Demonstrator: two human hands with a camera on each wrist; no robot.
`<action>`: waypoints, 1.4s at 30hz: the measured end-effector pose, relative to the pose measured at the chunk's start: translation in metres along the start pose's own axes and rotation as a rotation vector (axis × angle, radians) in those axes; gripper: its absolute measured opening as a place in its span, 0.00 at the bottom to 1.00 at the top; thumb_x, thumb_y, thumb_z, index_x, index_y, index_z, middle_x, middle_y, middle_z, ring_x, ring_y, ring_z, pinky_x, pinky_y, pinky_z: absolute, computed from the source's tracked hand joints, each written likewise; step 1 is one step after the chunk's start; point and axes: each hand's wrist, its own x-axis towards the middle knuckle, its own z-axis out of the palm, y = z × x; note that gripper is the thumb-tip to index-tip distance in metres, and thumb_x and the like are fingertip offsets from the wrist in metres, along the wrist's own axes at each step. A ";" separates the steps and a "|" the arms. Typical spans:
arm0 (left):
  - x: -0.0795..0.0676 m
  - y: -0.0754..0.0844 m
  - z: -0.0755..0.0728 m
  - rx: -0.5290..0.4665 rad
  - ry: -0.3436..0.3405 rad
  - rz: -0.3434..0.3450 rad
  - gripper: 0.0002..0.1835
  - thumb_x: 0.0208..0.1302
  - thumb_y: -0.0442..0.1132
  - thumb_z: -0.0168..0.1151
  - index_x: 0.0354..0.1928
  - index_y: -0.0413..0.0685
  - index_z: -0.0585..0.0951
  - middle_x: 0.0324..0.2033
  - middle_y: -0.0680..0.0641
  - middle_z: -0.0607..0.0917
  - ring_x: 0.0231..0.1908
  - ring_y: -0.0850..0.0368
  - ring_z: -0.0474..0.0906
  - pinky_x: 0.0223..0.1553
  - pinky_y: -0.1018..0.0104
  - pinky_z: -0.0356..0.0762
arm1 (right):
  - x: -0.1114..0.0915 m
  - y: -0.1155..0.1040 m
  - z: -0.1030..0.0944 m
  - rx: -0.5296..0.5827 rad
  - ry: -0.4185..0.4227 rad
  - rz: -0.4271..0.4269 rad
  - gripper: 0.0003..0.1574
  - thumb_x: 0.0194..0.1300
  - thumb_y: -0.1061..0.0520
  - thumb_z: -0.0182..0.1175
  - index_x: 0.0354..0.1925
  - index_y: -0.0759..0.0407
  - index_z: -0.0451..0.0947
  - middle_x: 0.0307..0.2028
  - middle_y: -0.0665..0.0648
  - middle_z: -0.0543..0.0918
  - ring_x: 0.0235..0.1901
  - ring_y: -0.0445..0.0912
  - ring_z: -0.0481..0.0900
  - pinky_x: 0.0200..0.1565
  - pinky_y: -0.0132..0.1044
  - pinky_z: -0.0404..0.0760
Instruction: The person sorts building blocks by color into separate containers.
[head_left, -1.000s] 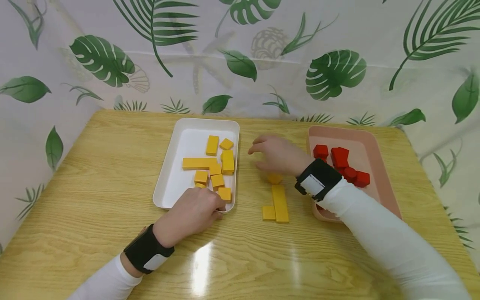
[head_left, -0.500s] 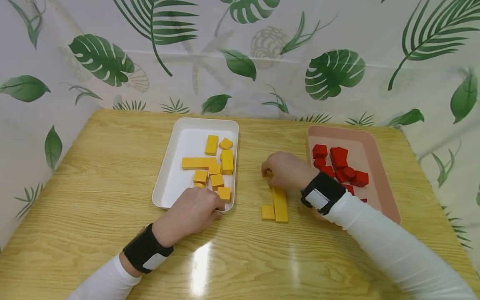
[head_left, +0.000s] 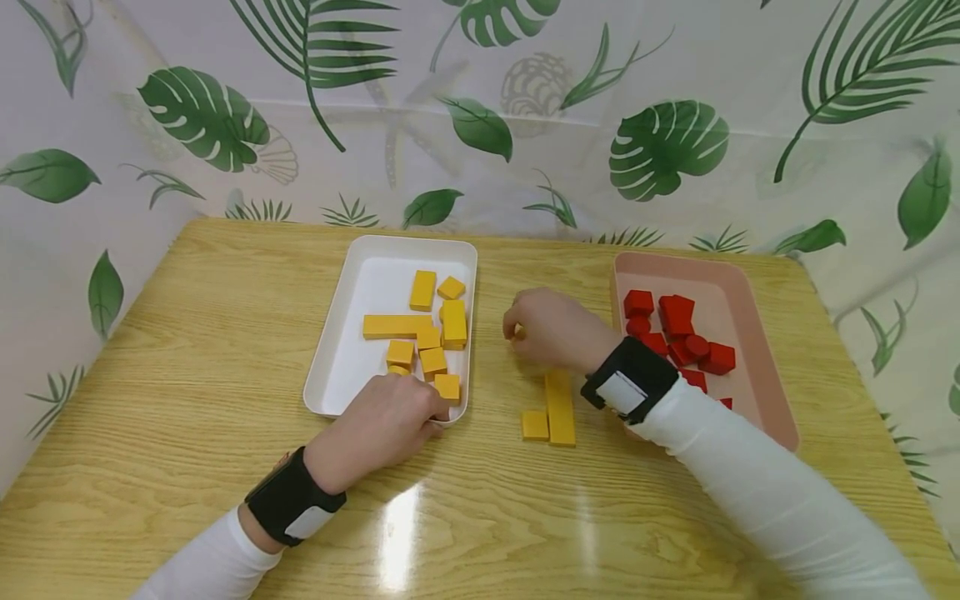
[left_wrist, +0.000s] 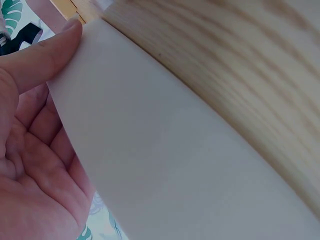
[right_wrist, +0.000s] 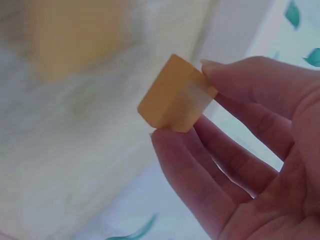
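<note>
At the near right corner of a white tray (head_left: 384,285), my left hand (head_left: 381,423) grips the rim. The left wrist view shows the thumb (left_wrist: 50,52) on the tray's outer wall, with curled fingers beyond its edge. Inside the tray lie several yellow blocks (head_left: 397,327). My right hand (head_left: 558,329), between the two trays, pinches a small yellow block (right_wrist: 175,95) between thumb and fingers, raised over the table. Below this hand, a long yellow block (head_left: 560,412) lies on the table with a small square yellow block (head_left: 535,425) against its left side.
To the right, a pink tray (head_left: 723,292) holds several red blocks (head_left: 677,315), its left side partly behind my right forearm. Both trays stand on a wood-grain table (head_left: 225,333). A leaf-patterned cloth (head_left: 555,167) hangs along the back.
My right hand came down on the yellow block above the long one, took hold of it and moved up and left with it. The left hand stays at the white tray.
</note>
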 end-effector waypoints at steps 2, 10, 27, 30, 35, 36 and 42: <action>0.000 0.000 0.000 -0.004 -0.004 -0.002 0.15 0.46 0.34 0.60 0.15 0.65 0.70 0.12 0.62 0.65 0.16 0.65 0.62 0.16 0.69 0.61 | 0.004 -0.011 -0.004 -0.002 0.030 -0.036 0.06 0.55 0.56 0.61 0.34 0.52 0.82 0.33 0.49 0.77 0.32 0.44 0.71 0.39 0.35 0.71; -0.001 -0.003 0.001 -0.012 -0.005 0.005 0.15 0.44 0.34 0.62 0.15 0.65 0.70 0.13 0.63 0.66 0.16 0.64 0.63 0.17 0.68 0.62 | 0.025 -0.048 -0.001 0.014 0.107 -0.223 0.06 0.53 0.56 0.61 0.32 0.52 0.82 0.34 0.46 0.75 0.33 0.40 0.70 0.39 0.31 0.69; 0.000 -0.003 0.000 -0.006 0.007 0.001 0.17 0.41 0.35 0.63 0.13 0.66 0.66 0.13 0.62 0.63 0.17 0.65 0.64 0.16 0.69 0.60 | 0.046 -0.067 0.022 -0.165 -0.005 -0.203 0.02 0.54 0.58 0.59 0.29 0.51 0.78 0.29 0.48 0.71 0.29 0.42 0.69 0.34 0.29 0.68; 0.000 -0.003 -0.001 -0.009 0.005 0.000 0.17 0.41 0.35 0.63 0.13 0.66 0.67 0.13 0.62 0.64 0.17 0.65 0.64 0.16 0.69 0.61 | 0.045 -0.066 0.023 -0.171 0.005 -0.216 0.04 0.55 0.58 0.59 0.31 0.52 0.80 0.31 0.48 0.71 0.30 0.42 0.69 0.35 0.28 0.68; -0.001 -0.003 -0.001 -0.008 0.005 -0.002 0.18 0.41 0.36 0.64 0.13 0.66 0.66 0.13 0.62 0.65 0.17 0.65 0.64 0.16 0.69 0.61 | 0.041 -0.062 0.020 -0.097 -0.008 -0.222 0.09 0.55 0.56 0.61 0.37 0.51 0.81 0.35 0.48 0.74 0.32 0.41 0.69 0.38 0.29 0.69; -0.001 -0.003 -0.001 -0.004 0.004 -0.001 0.18 0.41 0.36 0.64 0.13 0.66 0.66 0.13 0.62 0.65 0.17 0.65 0.64 0.16 0.69 0.61 | 0.040 -0.060 0.019 -0.084 -0.005 -0.227 0.09 0.56 0.55 0.61 0.38 0.51 0.81 0.35 0.48 0.74 0.32 0.41 0.70 0.38 0.29 0.69; 0.000 -0.004 -0.001 -0.009 -0.008 0.007 0.17 0.42 0.36 0.64 0.13 0.65 0.67 0.13 0.63 0.66 0.16 0.65 0.63 0.17 0.70 0.61 | 0.020 -0.046 0.007 -0.058 0.085 -0.248 0.15 0.54 0.53 0.63 0.42 0.52 0.81 0.40 0.49 0.77 0.38 0.40 0.72 0.43 0.31 0.71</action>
